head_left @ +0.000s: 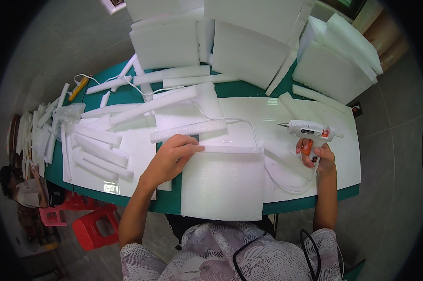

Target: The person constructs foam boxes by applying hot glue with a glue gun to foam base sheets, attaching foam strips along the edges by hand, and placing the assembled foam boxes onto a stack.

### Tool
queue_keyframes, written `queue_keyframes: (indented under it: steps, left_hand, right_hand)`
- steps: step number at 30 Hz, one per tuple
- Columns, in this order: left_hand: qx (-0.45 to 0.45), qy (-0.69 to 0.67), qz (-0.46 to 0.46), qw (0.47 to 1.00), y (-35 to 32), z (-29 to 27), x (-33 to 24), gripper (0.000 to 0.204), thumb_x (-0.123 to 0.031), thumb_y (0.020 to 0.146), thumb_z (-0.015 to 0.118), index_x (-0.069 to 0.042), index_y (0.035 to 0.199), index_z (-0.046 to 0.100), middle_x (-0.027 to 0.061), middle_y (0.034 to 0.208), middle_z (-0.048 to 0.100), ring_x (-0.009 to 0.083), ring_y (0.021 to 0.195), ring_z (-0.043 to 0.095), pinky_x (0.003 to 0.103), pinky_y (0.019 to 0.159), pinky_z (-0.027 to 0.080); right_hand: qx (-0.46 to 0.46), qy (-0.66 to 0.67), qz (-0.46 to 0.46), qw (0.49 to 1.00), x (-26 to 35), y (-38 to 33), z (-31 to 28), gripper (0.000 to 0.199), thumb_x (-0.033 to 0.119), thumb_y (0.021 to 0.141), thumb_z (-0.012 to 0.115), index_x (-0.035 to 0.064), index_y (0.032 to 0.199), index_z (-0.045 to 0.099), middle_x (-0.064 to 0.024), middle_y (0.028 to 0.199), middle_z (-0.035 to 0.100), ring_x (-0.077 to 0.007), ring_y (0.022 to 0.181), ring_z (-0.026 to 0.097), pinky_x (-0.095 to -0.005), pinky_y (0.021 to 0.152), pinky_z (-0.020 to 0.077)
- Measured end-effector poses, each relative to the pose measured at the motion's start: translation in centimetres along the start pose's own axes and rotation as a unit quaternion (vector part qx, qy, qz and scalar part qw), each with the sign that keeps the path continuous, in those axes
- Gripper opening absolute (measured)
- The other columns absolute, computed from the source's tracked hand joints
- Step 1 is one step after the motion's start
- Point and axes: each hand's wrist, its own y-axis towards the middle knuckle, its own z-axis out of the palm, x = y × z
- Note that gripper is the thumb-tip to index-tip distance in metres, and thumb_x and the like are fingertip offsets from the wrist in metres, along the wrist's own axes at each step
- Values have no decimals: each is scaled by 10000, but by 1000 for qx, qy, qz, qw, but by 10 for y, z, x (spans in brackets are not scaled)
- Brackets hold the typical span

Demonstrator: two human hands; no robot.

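My right hand [317, 157] is wrapped round the handle of a white glue gun [310, 129] with an orange trigger. Its nozzle points left, above the white board, and a glue stick juts from the back. In front of me a square white foam sheet [222, 185] overhangs the table's near edge. A narrow foam strip [232, 149] runs along the sheet's far edge. My left hand [178, 152] pinches the strip's left end between thumb and fingers. Just beyond that hand lies another foam strip [188, 130].
Loose foam strips [101, 150] are heaped on the left of the green table [242, 89]. Stacked foam blocks [249, 51] stand along the back. A white cord [286, 188] loops across the white board [345, 161]. Red stools [96, 227] and another person [29, 189] are at left.
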Motion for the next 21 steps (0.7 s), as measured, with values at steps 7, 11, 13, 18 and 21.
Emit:
queue_keyframes:
  steps: [7, 11, 13, 18, 21]
  left_hand:
    - [11, 4, 7, 1000, 2, 0, 0, 321, 81, 817, 645, -77, 1089, 709, 86, 1068, 648, 261, 1019, 605, 352, 874, 507]
    - [52, 38, 3, 998, 4, -11, -7, 307, 39, 813, 675, -63, 1103, 692, 94, 1091, 646, 280, 1067, 582, 368, 925, 479]
    - [50, 44, 10, 998, 10, -16, -16, 324, 16, 812, 690, -64, 1125, 679, 97, 1105, 642, 287, 1081, 576, 372, 938, 472]
    - [47, 58, 59, 995, 33, -4, -36, 402, -36, 811, 716, -69, 1204, 636, 107, 1185, 628, 304, 1122, 566, 388, 966, 459]
    - [60, 64, 132, 987, 48, 18, -43, 442, -49, 823, 703, -92, 1256, 620, 109, 1252, 611, 308, 1147, 559, 409, 986, 449]
  right_hand:
    - [0, -9, 1, 1000, 1, 0, 2, 342, 292, 787, 695, -18, 926, 651, -238, 788, 627, -152, 430, 506, -264, 370, 367]
    - [3, -20, -15, 1000, -2, 1, -1, 347, 303, 791, 699, -10, 931, 647, -203, 702, 611, -163, 482, 545, -266, 388, 363]
    - [-3, -25, -12, 1000, 1, 1, 2, 348, 307, 792, 698, -6, 933, 644, -199, 694, 614, -164, 488, 552, -265, 391, 363]
    - [0, -22, -3, 1000, 4, -1, 2, 326, 298, 796, 684, 5, 934, 640, -213, 781, 648, -151, 467, 548, -258, 401, 376]
    - [2, -22, 7, 1000, 2, -2, -2, 303, 280, 796, 671, 12, 934, 642, -239, 900, 661, -125, 424, 517, -249, 415, 399]
